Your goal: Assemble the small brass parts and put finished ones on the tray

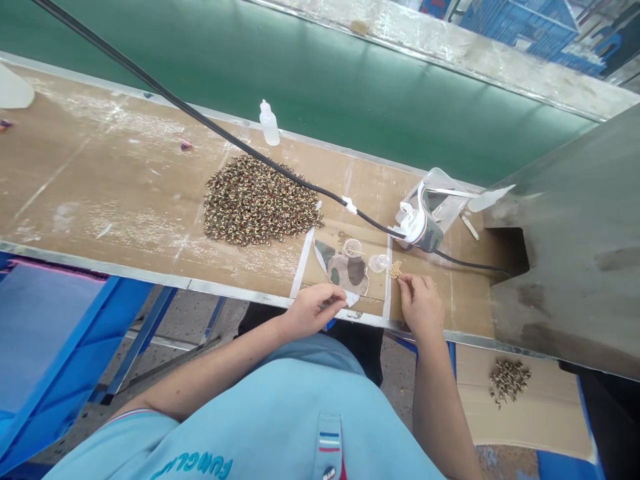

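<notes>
My left hand [315,308] is at the table's front edge, thumb and fingertips pinched together beside a camouflage-patterned cloth piece [345,268]; whatever they hold is too small to name. My right hand [423,303] has its fingertips together at the lower edge of a small cluster of gold beads [395,269]; anything in the pinch is hidden. On the cloth sits a small clear round cup [353,249], with a clear lid or dish [379,263] to its right. A large heap of small gold and dark metal pieces [260,200] lies to the left.
A white squeeze bottle [270,125] stands behind the heap. A black cable [200,120] crosses over the table. A clear plastic container [440,193] is at the back right, near a grey metal panel [575,260]. A smaller pile [510,380] lies on cardboard at the lower right.
</notes>
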A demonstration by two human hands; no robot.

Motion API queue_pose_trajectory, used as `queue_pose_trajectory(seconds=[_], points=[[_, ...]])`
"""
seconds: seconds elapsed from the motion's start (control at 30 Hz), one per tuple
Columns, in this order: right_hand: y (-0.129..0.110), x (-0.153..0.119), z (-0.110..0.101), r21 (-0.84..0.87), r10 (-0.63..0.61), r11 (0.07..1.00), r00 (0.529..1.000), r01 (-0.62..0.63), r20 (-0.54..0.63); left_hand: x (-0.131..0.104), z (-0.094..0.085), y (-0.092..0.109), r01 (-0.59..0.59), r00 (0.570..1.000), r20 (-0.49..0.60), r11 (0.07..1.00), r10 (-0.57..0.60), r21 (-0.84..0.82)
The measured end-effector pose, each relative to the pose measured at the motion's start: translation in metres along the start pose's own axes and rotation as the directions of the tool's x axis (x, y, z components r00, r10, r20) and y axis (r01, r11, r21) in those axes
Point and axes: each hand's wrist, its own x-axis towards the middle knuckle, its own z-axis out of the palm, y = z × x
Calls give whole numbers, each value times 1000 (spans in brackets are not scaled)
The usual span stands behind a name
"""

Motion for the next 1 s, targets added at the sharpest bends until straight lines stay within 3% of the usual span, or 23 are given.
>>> queue_pose_trajectory(seconds=[0.17, 0.3, 0.43, 0.53, 0.7, 1.0], points=[[-11, -9, -3, 213, -29, 976, 996, 46, -86, 5, 1, 4, 184, 982, 4, 961, -187, -208], [-41, -18, -9, 389, -127, 910, 990, 144, -68, 14, 6, 12, 359, 929, 72, 830, -364, -427], [-63, -22, -9, 449, -228, 867, 973, 216, -26, 20, 11, 17, 467, 871, 155, 687, -466, -558], [-68, -23, -6, 443, -264, 862, 964, 246, -22, 21, 13, 16, 497, 847, 198, 606, -492, -620], [-70, -24, -2, 396, -290, 873, 956, 287, -53, 20, 11, 15, 533, 825, 233, 570, -515, -625], [-72, -28, 5, 484, -212, 846, 974, 225, -81, 19, 9, 18, 488, 858, 248, 559, -451, -670]])
